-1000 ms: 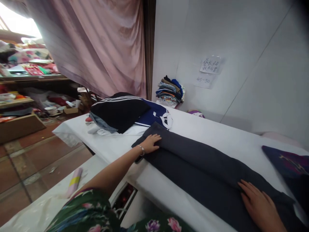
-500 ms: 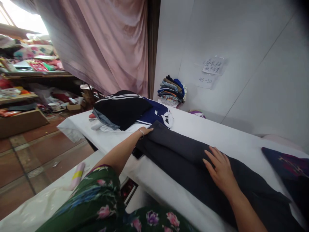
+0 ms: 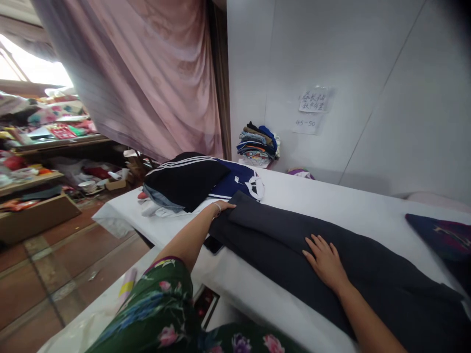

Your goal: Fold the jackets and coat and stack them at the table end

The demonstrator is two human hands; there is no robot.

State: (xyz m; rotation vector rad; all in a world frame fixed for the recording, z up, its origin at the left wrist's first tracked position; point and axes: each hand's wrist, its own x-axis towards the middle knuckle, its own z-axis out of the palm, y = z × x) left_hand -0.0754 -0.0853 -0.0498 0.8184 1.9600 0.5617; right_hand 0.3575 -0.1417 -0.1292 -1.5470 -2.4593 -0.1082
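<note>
Dark grey trousers (image 3: pixel 274 226) lie stretched lengthwise along the white-covered table (image 3: pixel 312 189). At their far left end my left hand (image 3: pixel 223 206) grips the edge of the cloth, thumb on top and the other fingers mostly hidden. My right hand (image 3: pixel 326 262) rests flat on the middle of the trousers, fingers spread. Just beyond my left hand is a heap with a black garment with white stripes (image 3: pixel 187 179) and a navy garment with a white collar (image 3: pixel 235 180). A dark phone-like object (image 3: pixel 213 244) lies at the table's near edge, below my left hand.
A stack of folded clothes (image 3: pixel 258 143) stands against the wall at the back. A dark patterned cloth (image 3: pixel 441 240) lies at the right. Pink curtain (image 3: pixel 165 73) hangs behind the table. Cluttered shelves (image 3: pixel 55 139) are at the left. A pink-and-yellow roll (image 3: pixel 127 288) lies on the near surface.
My right hand has slid slightly left and down over the trousers, still flat. My left hand stays at the same end of the cloth. The view has shifted a little.
</note>
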